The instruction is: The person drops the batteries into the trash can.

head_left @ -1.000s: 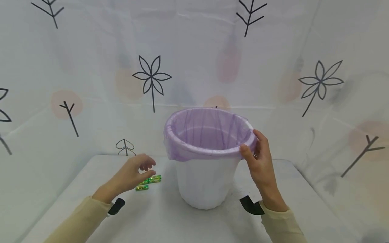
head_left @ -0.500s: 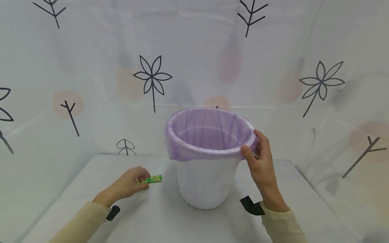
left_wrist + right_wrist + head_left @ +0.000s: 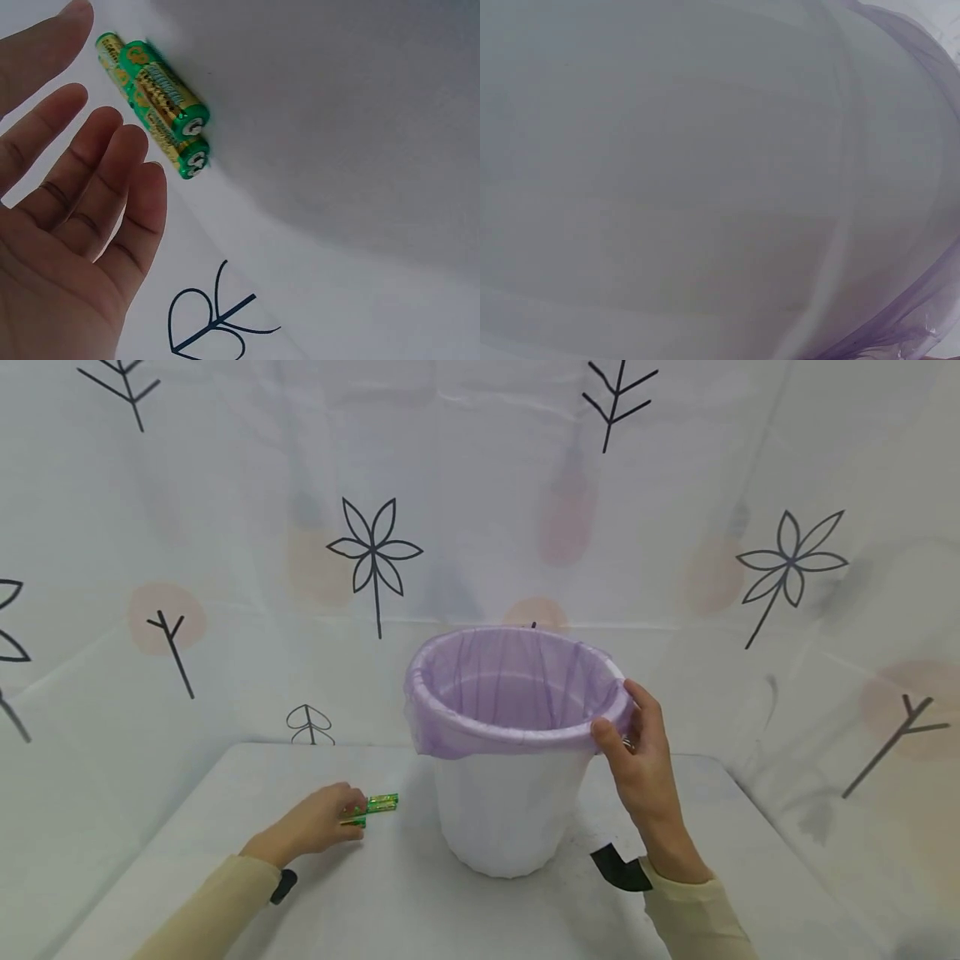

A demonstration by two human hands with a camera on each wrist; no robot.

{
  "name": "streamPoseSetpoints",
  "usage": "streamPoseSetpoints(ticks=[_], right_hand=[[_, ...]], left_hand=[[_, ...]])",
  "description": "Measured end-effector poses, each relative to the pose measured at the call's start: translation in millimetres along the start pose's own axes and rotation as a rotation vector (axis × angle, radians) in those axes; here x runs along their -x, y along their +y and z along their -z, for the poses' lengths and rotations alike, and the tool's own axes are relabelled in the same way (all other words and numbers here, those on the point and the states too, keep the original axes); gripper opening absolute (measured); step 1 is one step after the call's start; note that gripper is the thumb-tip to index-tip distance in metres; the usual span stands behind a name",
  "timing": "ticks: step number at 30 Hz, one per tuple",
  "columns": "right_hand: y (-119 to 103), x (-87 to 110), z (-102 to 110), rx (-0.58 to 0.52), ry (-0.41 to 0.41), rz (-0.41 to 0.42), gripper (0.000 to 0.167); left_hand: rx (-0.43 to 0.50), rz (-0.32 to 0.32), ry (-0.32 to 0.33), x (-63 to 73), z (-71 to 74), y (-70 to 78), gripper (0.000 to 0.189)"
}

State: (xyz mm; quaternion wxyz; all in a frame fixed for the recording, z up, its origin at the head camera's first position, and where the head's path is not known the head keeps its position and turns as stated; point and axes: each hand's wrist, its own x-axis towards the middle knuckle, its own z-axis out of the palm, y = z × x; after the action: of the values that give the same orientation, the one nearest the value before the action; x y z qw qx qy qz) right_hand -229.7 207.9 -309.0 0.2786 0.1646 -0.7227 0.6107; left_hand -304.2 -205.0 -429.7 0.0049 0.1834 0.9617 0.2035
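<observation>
Gripping bin (image 3: 510, 814) with right hand (image 3: 649, 768), holding nothing in loosely curved left hand (image 3: 318, 818) — should pinch batteries (image 3: 163, 91) (probably light, stiff, slippery) around their middles.

A pale sheet (image 3: 480, 460) with creases hangs behind the white surface (image 3: 420, 914). It has black line drawings on it. The left flower (image 3: 373, 550) and the right flower (image 3: 791, 562) are well apart, with a pink blob (image 3: 567, 522) between them. Two twigs (image 3: 129, 393) poke in at the top. A small plant (image 3: 310, 724) is low down, near the surface's back edge.
</observation>
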Motion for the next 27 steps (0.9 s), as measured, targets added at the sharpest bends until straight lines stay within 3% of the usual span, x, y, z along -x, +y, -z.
streamPoseSetpoints(ticks=[15,27], right_hand=[[-0.3,0.4,-0.1,0.016,0.002,-0.004,0.063],[0.7,0.0,1.0,0.034,0.005,-0.006,0.063]], left_hand=[[-0.035,0.010,-0.038,-3.6,-7.4,-9.3,0.026],[0.071,-0.005,-0.071,-1.7,-13.4,-11.3,0.021]])
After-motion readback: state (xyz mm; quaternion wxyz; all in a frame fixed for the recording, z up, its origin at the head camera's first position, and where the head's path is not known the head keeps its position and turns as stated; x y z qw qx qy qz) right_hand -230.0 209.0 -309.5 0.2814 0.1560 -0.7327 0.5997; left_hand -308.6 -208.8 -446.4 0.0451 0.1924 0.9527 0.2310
